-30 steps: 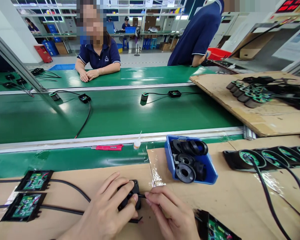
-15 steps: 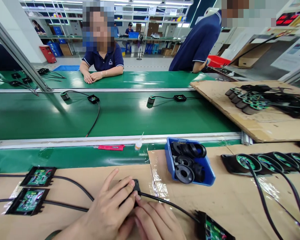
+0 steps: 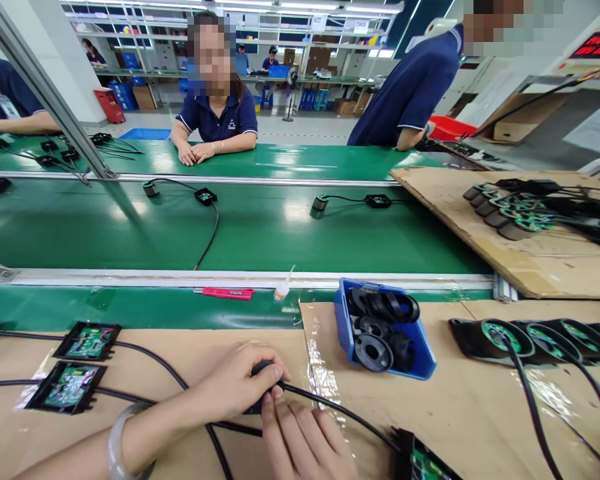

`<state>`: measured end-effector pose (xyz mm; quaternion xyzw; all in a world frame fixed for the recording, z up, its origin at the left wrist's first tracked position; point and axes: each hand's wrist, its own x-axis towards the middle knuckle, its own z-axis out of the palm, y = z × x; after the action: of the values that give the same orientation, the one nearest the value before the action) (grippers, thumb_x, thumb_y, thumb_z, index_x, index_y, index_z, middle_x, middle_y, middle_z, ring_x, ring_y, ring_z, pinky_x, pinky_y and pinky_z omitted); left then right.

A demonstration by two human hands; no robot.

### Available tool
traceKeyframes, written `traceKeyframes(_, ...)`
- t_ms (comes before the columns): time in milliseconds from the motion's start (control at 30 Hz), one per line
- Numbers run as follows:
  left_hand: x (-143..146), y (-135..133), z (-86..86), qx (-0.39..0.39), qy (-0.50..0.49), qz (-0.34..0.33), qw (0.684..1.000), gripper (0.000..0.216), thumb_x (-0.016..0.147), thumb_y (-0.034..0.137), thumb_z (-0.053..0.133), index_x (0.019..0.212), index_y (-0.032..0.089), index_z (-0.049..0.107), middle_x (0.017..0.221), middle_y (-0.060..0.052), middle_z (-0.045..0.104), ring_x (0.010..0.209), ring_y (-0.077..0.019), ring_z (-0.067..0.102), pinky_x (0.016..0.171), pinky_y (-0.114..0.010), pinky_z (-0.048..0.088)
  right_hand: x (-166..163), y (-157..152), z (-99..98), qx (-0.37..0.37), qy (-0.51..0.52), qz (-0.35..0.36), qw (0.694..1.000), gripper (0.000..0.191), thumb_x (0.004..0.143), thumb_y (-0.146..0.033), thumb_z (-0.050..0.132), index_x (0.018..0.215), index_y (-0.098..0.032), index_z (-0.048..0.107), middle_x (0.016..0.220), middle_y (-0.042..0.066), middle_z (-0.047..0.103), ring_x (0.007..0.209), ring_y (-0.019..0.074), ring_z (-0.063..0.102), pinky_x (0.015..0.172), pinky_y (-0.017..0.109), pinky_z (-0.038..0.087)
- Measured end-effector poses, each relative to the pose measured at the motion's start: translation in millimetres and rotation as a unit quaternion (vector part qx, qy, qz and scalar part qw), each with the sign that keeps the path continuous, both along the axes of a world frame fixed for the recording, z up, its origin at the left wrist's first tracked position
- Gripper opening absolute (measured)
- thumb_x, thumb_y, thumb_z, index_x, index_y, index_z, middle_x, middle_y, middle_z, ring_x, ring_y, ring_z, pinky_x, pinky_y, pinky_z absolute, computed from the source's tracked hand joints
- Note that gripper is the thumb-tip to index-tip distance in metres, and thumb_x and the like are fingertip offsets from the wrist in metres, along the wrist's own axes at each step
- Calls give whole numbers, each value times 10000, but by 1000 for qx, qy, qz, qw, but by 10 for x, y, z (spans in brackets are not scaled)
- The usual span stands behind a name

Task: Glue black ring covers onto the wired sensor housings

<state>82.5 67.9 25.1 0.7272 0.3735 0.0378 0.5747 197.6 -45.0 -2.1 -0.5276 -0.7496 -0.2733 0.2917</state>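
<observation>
My left hand (image 3: 240,383) is curled over a small black plastic housing (image 3: 258,369) on the cardboard work surface (image 3: 190,353), gripping it. My right hand (image 3: 305,443) lies just below it, fingers together, fingertips pressed against the housing where a black cable (image 3: 340,410) leaves it. The cable runs right to a black tray holding a green circuit board (image 3: 420,460) at the bottom edge. Most of the housing is hidden under my fingers.
Two more board trays (image 3: 87,340) with cables lie at left. A blue bin (image 3: 427,357) of black ring parts sits right of my hands; cabled round parts (image 3: 510,333) further right. A red knife (image 3: 227,293) and glue bottle (image 3: 282,289) lie beside the green conveyor (image 3: 260,227). Co-workers sit opposite.
My left hand has closed from spread fingers to a curl over the housing, and my forearm has come into view. The view has shifted slightly, sliding the scene rightward.
</observation>
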Motion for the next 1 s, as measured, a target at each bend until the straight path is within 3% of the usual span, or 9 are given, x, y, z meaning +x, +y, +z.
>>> traceKeyframes(167,19,-107,-20,84,-7,26,996,290,891,194,432,779,153,697,801,-59,691,818,-208,618,827,-327,474,-66,-7,-5,-3,3,2,1000,395,991,9,369,773,-115,675,722,70,684,660,149,581,617,324,348)
traceKeyframes(233,30,-114,-37,77,-14,34,996,310,896,223,421,775,151,698,790,-68,691,811,-214,615,771,-316,477,-78,-4,-2,0,5,6,1000,415,990,16,350,760,-119,669,695,68,667,657,152,574,614,321,350)
traceKeyframes(333,32,-86,-79,39,-31,50,997,334,877,306,449,768,140,717,842,-91,706,789,-218,618,653,-286,465,-73,-8,4,-4,2,5,1000,388,981,23,375,779,-117,676,689,60,660,659,150,571,616,312,359)
traceKeyframes(400,20,-51,-121,11,-53,57,997,350,855,371,499,762,134,739,824,-93,718,813,-226,629,671,-285,464,-61,-13,6,-7,-2,-2,1000,360,979,19,401,797,-110,684,712,63,673,660,146,574,614,308,361)
traceKeyframes(600,-39,66,-234,-192,-95,87,973,543,785,636,623,843,114,759,751,-87,744,638,-187,627,614,-285,458,-50,-6,-8,9,-14,-13,1000,339,999,-11,428,824,-103,703,757,76,704,632,131,585,596,299,363)
traceKeyframes(767,-107,186,-197,-248,-149,155,945,512,844,628,616,914,138,749,938,-121,787,913,-230,695,887,-344,484,-31,6,-22,11,-25,-4,1000,302,966,14,483,811,-109,711,775,67,724,622,119,597,575,286,378)
traceKeyframes(833,-130,204,-176,-254,-163,153,941,477,807,595,681,923,138,755,974,-120,783,954,-229,688,914,-336,475,-19,3,-25,11,-24,1,1000,309,973,8,475,820,-112,715,783,64,727,617,116,601,573,281,387)
traceKeyframes(1000,-123,90,-151,-279,-127,86,948,534,738,603,748,951,114,746,781,-63,709,663,-160,610,650,-278,463,35,23,-31,14,-18,24,999,316,977,6,467,824,-110,718,765,52,725,600,121,611,562,278,411)
